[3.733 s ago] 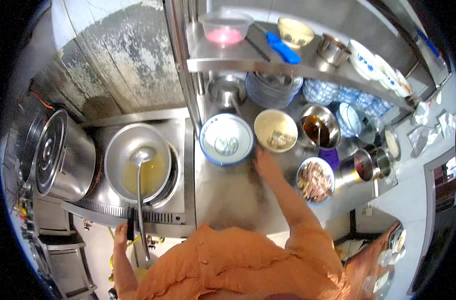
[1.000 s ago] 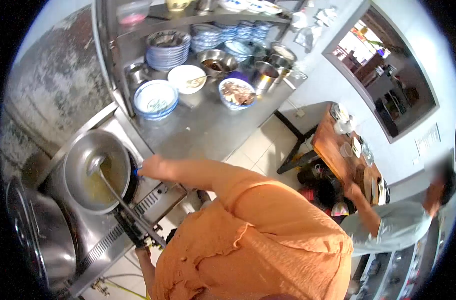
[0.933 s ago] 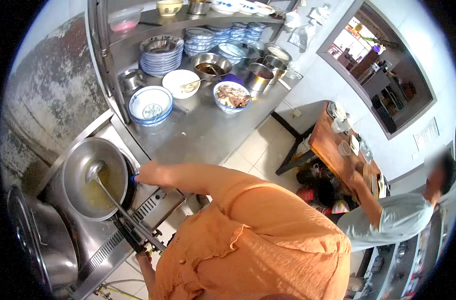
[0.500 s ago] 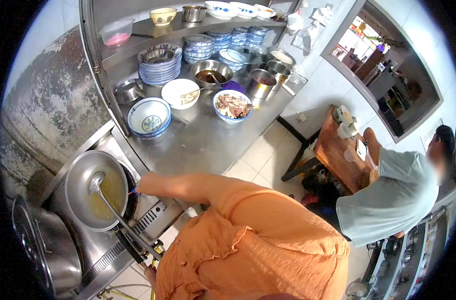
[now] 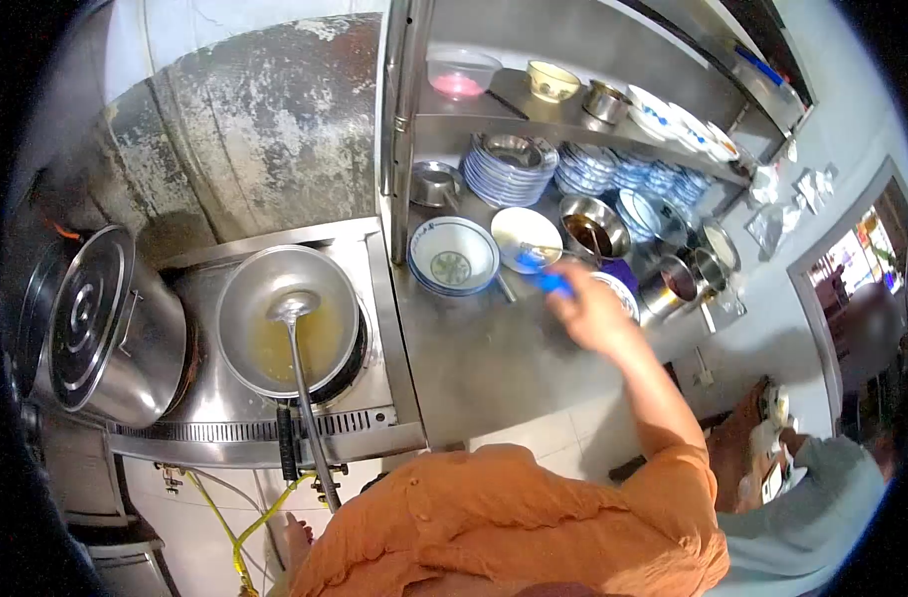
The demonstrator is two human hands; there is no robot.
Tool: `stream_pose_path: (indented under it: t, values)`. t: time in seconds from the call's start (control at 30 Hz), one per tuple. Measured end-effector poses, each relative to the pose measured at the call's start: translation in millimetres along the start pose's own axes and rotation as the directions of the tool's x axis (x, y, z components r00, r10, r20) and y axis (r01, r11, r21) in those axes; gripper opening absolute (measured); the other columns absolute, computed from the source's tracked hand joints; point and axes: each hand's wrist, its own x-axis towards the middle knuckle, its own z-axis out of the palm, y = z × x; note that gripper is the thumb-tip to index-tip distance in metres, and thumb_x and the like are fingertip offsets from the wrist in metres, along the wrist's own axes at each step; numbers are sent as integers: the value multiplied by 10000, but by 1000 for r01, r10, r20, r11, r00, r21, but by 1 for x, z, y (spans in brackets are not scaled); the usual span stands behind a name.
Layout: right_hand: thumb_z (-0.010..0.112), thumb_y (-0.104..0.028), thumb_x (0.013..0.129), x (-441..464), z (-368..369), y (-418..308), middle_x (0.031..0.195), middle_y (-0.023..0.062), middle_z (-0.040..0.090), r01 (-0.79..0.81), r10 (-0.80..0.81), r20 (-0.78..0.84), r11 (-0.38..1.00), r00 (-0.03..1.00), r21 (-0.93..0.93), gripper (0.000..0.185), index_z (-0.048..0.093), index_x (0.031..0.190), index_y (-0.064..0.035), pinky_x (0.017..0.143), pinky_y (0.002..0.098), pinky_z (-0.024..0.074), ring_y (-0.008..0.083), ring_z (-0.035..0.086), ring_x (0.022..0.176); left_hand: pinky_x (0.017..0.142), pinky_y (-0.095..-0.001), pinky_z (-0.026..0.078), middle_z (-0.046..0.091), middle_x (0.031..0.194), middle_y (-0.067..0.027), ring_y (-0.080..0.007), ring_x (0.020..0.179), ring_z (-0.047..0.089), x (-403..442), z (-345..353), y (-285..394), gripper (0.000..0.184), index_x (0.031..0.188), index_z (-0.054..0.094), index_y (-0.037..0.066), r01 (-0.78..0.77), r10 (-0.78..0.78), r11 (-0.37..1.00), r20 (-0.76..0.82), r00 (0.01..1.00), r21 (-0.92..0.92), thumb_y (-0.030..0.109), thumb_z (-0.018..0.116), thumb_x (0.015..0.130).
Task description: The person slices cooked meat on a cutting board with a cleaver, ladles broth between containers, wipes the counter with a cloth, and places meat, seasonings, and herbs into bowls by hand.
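Note:
My right hand point(image 5: 595, 310) is closed around a small blue lighter point(image 5: 545, 277), blurred by motion, above the steel counter point(image 5: 474, 363). A white bowl point(image 5: 522, 235) with a spoon is just beyond it, and a blue-rimmed bowl point(image 5: 618, 291) is partly hidden behind the hand. Low beside the stove front, only part of my left hand point(image 5: 297, 532) shows; its grip is unclear. On the burner sits a wok point(image 5: 237, 323) with some yellowish liquid point(image 5: 275, 350). A steel ladle point(image 5: 295, 306) rests in it, its long handle leaning over the rim beside the wok's black handle point(image 5: 287, 443).
A large lidded pot point(image 5: 146, 338) stands left of the wok. Stacked bowls point(image 5: 454, 261), plates point(image 5: 509, 174) and a steel bowl of dark sauce point(image 5: 593, 231) line the counter's back. Yellow hoses point(image 5: 240, 547) run below the stove. Another person point(image 5: 822, 517) stands at right.
My right hand has moved away from the wok's edge to above the counter, carrying the blue lighter. The view has turned left. The ladle stays in the wok.

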Motion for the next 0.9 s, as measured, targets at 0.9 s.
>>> stream_pose_path:
  t: [0.9]
  values:
    - [567,14,695,0,134,107,1158,186,539,431,-276,-583,891,764,143,329,617,1010,-68,894,428,423,339,520,1062,602,-312,398,568,770,-105,-204,679,510,-99,56,24,458,979,566,-21,-31,12,985,114,993,172,415,461,890]
